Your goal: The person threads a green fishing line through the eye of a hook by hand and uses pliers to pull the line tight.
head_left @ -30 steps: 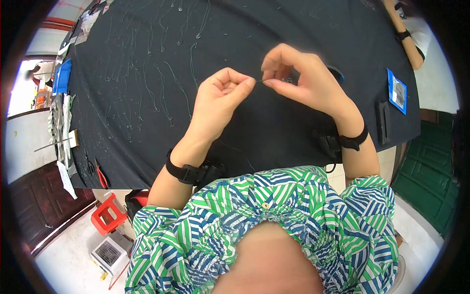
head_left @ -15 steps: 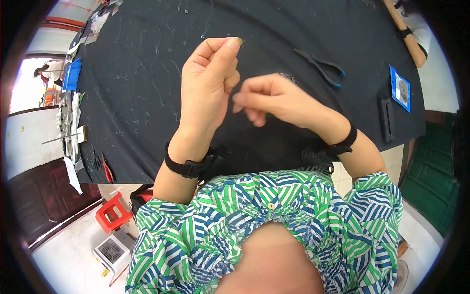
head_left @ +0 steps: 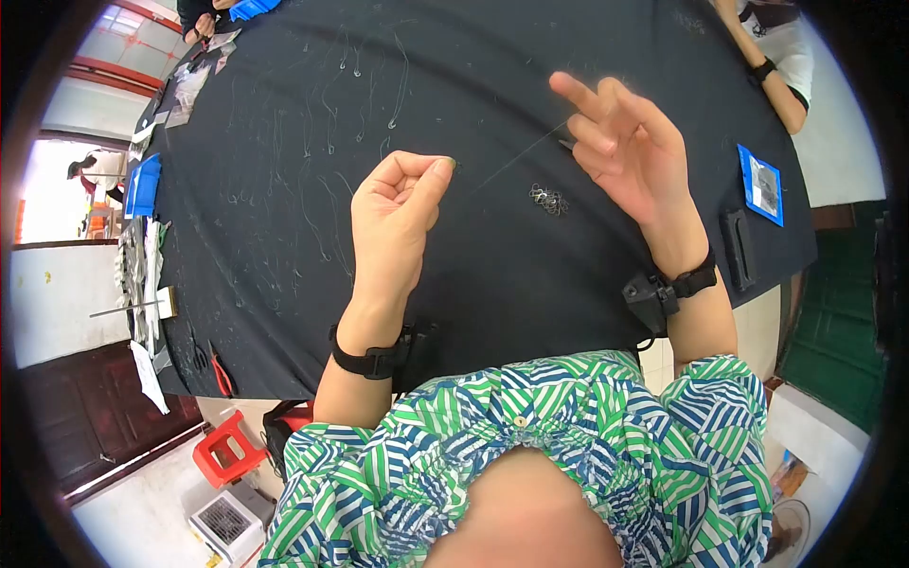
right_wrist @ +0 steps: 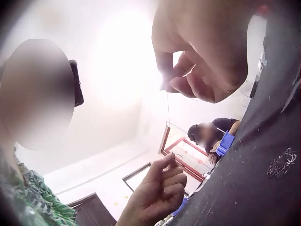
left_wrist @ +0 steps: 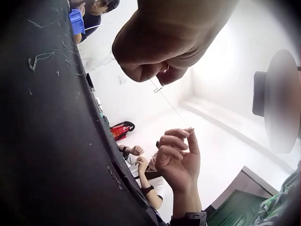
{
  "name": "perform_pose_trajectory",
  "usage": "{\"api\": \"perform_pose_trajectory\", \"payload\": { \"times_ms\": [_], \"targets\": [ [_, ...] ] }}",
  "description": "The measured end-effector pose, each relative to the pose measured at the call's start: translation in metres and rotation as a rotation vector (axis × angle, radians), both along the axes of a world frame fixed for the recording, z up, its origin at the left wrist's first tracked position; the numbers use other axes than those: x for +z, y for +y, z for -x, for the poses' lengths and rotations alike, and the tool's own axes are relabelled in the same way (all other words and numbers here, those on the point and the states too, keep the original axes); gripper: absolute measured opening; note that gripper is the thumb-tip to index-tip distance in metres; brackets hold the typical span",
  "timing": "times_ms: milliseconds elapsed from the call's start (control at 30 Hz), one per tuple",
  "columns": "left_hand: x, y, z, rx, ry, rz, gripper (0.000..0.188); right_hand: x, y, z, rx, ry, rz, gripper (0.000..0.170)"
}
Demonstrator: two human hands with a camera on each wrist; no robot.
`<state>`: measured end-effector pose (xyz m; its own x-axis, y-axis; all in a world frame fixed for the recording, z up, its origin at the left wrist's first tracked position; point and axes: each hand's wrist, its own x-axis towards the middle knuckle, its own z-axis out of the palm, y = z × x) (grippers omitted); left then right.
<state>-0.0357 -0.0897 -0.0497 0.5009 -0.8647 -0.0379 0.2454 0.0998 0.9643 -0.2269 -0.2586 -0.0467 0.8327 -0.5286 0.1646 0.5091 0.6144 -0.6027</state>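
My left hand (head_left: 393, 213) pinches a small fish hook (left_wrist: 158, 89) between thumb and forefinger; its bent wire pokes out past the fingertips. A thin, pale fishing line (head_left: 521, 156) runs taut from there up to my right hand (head_left: 630, 147). The right hand pinches the line's other end at its fingertips, with some fingers spread. Below and between the hands, a small pile of fish hooks (head_left: 548, 199) lies on the black cloth (head_left: 511, 284). The pliers are mostly hidden behind the right hand, only a tip (head_left: 565, 144) showing.
Several hooks tied to lines (head_left: 393, 123) lie spread over the cloth's left side. Red-handled scissors (head_left: 222, 376) lie at the near left edge. A blue packet (head_left: 760, 185) and a black bar-shaped object (head_left: 739, 248) lie at right. Other people sit around the table.
The hands were close together at first; the right dropped beside the left, then moved up and right, drawing the line out straight. The hook pile came into view and the pliers became covered.
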Motion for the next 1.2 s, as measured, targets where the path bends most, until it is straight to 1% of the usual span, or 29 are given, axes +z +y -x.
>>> {"api": "perform_pose_trajectory", "payload": {
  "times_ms": [100, 167, 233, 300, 400, 500, 667, 733, 833, 933, 1033, 1133, 1200],
  "targets": [
    [0.001, 0.002, 0.002, -0.001, -0.001, -0.019, 0.008, -0.008, -0.003, 0.001, 0.014, -0.054, -0.284, 0.023],
    [0.004, 0.004, 0.003, 0.000, -0.012, -0.052, 0.008, -0.017, -0.008, 0.004, -0.042, -0.045, -0.314, 0.020],
    [0.001, 0.004, 0.003, 0.000, -0.017, -0.048, 0.008, -0.023, -0.012, 0.006, -0.110, -0.004, -0.263, 0.021],
    [0.000, 0.003, 0.002, -0.014, -0.024, -0.060, 0.008, -0.020, -0.013, 0.005, -0.183, 0.069, -0.135, 0.024],
    [0.003, 0.005, 0.003, -0.054, -0.041, -0.110, 0.008, 0.002, 0.003, -0.001, -0.247, 0.446, 0.268, 0.027],
    [0.007, 0.005, 0.005, -0.115, -0.055, -0.154, 0.008, 0.002, 0.010, -0.004, -0.109, 0.561, 0.519, 0.035],
    [0.005, 0.007, 0.003, -0.182, -0.050, -0.191, 0.009, 0.001, 0.020, -0.008, -0.135, 0.581, 0.607, 0.033],
    [0.007, 0.007, 0.005, -0.172, -0.059, -0.201, 0.009, 0.002, 0.023, -0.009, -0.144, 0.591, 0.620, 0.030],
    [0.009, 0.006, 0.006, -0.173, -0.085, -0.216, 0.010, 0.000, 0.021, -0.009, -0.111, 0.589, 0.723, 0.026],
    [0.009, 0.006, 0.008, -0.174, -0.122, -0.225, 0.010, 0.001, 0.022, -0.008, -0.103, 0.613, 0.742, 0.022],
    [0.006, 0.007, 0.006, -0.201, -0.198, -0.224, 0.012, 0.001, 0.026, -0.009, -0.153, 0.607, 0.745, 0.016],
    [0.002, 0.008, 0.004, -0.221, -0.254, -0.223, 0.013, 0.002, 0.027, -0.008, -0.178, 0.627, 0.805, 0.014],
    [0.002, 0.008, 0.005, -0.210, -0.266, -0.219, 0.013, 0.001, 0.027, -0.008, -0.205, 0.642, 0.890, 0.012]
  ]
}}
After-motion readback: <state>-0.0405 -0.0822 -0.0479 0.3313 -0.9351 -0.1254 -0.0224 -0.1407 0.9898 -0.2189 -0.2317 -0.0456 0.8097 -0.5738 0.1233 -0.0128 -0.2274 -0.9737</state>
